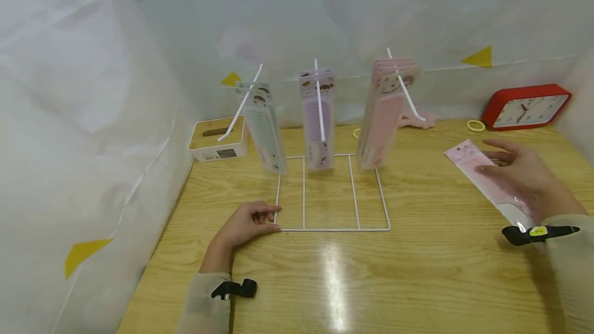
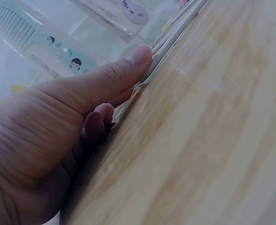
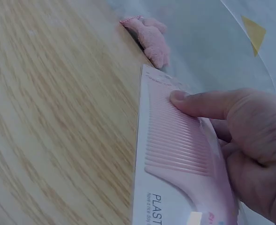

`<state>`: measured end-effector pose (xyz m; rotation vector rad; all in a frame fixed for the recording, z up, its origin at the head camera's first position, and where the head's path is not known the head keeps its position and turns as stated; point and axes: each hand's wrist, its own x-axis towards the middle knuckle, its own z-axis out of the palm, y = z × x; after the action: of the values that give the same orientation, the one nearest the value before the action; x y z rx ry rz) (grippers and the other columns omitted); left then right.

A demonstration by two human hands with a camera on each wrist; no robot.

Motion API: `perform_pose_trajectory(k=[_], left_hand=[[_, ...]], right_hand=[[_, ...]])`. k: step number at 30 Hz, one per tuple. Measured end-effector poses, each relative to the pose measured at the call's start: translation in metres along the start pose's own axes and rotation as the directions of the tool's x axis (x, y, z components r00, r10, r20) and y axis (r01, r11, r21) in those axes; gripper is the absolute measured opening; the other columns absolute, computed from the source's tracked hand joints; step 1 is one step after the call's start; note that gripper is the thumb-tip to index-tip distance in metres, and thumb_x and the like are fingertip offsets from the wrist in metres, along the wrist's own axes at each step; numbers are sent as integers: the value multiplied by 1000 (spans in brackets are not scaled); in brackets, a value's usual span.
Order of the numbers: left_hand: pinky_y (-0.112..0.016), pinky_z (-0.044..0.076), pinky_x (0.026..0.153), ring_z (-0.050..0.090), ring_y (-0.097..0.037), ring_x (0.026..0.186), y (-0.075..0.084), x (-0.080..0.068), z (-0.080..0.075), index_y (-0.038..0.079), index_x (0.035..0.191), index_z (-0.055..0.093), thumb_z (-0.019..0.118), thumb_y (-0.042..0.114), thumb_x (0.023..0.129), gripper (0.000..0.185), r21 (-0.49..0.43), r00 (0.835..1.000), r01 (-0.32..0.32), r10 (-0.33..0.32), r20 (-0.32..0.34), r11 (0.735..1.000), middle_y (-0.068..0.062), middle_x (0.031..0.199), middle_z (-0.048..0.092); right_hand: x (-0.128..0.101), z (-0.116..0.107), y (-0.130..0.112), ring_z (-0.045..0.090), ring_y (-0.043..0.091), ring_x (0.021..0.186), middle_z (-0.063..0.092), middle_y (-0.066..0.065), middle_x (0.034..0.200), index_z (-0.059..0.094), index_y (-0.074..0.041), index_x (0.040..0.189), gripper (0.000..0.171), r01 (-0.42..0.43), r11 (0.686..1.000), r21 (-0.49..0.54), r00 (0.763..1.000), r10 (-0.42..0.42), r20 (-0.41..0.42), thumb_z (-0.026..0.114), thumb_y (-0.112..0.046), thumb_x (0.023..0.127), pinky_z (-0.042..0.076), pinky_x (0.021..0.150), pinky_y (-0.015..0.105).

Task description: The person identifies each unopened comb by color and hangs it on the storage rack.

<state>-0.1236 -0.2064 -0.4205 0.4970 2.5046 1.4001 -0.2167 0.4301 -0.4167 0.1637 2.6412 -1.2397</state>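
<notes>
My right hand (image 1: 524,169) pinches a packaged pink comb (image 3: 175,136) between thumb and fingers, above the right side of the table. The comb's teeth show through its clear wrapper. At the front left corner of a white wire display rack (image 1: 325,230), my left hand (image 1: 246,224) grips the base wire with thumb and fingers. In the left wrist view the thumb lies along the wire, and some fingers are partly hidden. From the rack's three hooks hang packaged combs: green ones (image 1: 264,128) at left, purple ones (image 1: 312,122) in the middle, pink ones (image 1: 387,122) at right.
A white tissue box (image 1: 220,149) with a wooden lid stands at the back left. Behind the rack lies a pink fluffy cloth item (image 3: 152,40). A red clock (image 1: 526,107) and a yellow ring (image 1: 475,126) are at the back right. White sheeting (image 1: 139,55) surrounds the table.
</notes>
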Motion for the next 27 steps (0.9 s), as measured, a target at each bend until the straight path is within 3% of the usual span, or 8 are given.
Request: perform_pose_trajectory(k=[2, 10, 14, 20, 27], left_hand=[[-21, 44, 64, 51, -9, 70, -6, 2, 1, 1, 121, 71, 82, 8, 82, 41, 6, 1000, 5, -5, 0, 1000, -16, 94, 68], [-21, 44, 64, 51, -9, 70, -29, 7, 4, 7, 122, 72, 83, 13, 81, 42, 8, 1000, 5, -5, -11, 1000, -11, 94, 69], [-21, 44, 65, 52, -9, 71, -31, 7, 4, 12, 120, 74, 85, 17, 79, 42, -10, 1000, -4, 4, -3, 1000, -7, 93, 69], [-21, 45, 65, 53, -10, 71, -31, 7, 5, 13, 119, 74, 85, 21, 80, 42, -17, 1000, -5, 5, 12, 1000, -5, 92, 69], [-21, 44, 64, 53, -10, 71, -33, 8, 2, 13, 119, 75, 86, 20, 79, 42, -2, 1000, -3, 3, -7, 1000, -5, 92, 69]], right_hand=[[-1, 2, -5, 41, -14, 103, 52, -45, 100, 27, -42, 157, 90, -5, 1000, 5, 1000, 5, 16, 74, -58, 82, 38, 74, 7], [-10, 3, -33, 48, -22, 85, 50, -47, 92, 42, -31, 153, 74, 89, 990, -106, 991, -98, -91, 70, -54, 88, 41, 70, 14], [-21, 2, -46, 55, -22, 80, 53, -47, 92, 49, -28, 150, 65, 144, 989, -25, 978, -147, -150, 73, -40, 91, 46, 64, 13], [-40, 0, -68, 64, -16, 85, 64, -38, 106, 57, -19, 143, 55, 283, 946, 160, 949, -253, -186, 73, -10, 92, 50, 63, 11], [-61, 5, -105, 61, -13, 83, 63, -34, 104, 65, -19, 128, 39, 276, 951, 139, 942, -239, -236, 74, -13, 91, 47, 65, 8]])
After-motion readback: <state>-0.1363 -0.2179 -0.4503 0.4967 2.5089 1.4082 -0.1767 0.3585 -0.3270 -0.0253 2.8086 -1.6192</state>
